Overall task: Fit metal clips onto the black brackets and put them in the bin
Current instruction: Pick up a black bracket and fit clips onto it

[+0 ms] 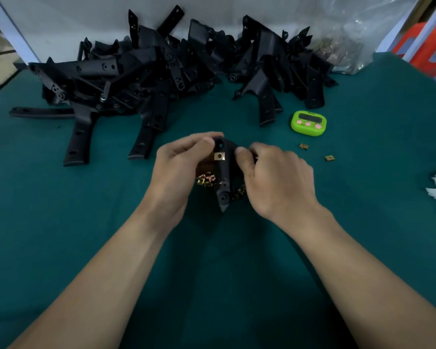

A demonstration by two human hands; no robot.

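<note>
Holding anything, are they, those two hands?

Both are gripping one black bracket (224, 172), lifted just over the green tabletop (111, 222). The left hand (176, 167) is curling its fingers round the upper end, thumb on top. The right hand (275, 177) is pinching the opposite edge between thumb and fingers.

And the metal clip (219, 156)?

It is sitting on the bracket's edge just below the upper hole, between the two thumbs. I am judging that the fitting step is under way. The clip looks on, though I cannot tell whether it is pushed fully home.

So what is the next move asking for?

Probably a firm thumb press to seat it square, then perhaps another clip from the small heap of clips (206, 179) lying under the bracket. Two loose clips (303, 146) are lying off to the right, near the green timer (308, 123).

And the bin?

It is not showing anywhere here, so the finished piece is going to need carrying out of view. The pile of brackets (161, 71) waiting at the back is suggesting that plenty of the job is left.
</note>
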